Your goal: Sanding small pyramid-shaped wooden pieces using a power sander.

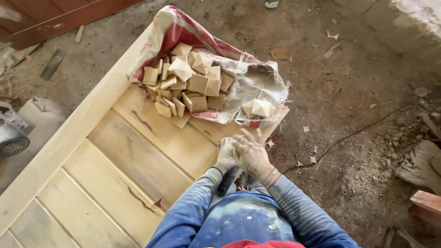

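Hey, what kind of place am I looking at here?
Most likely a woodworking shop: an unfinished wooden door panel, a sack of small cut wood blocks, and wood chips scattered on the dirt floor.

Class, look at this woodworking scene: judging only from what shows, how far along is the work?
Done: a pile of cut pyramid-topped wooden blocks lies on an opened sack atop the slatted wooden panel.

In hand: the left hand and right hand are pressed together at the panel's edge; what they hold is hidden.

Left: no block sits fitted on the panel's visible slats, and a couple of blocks lie apart.
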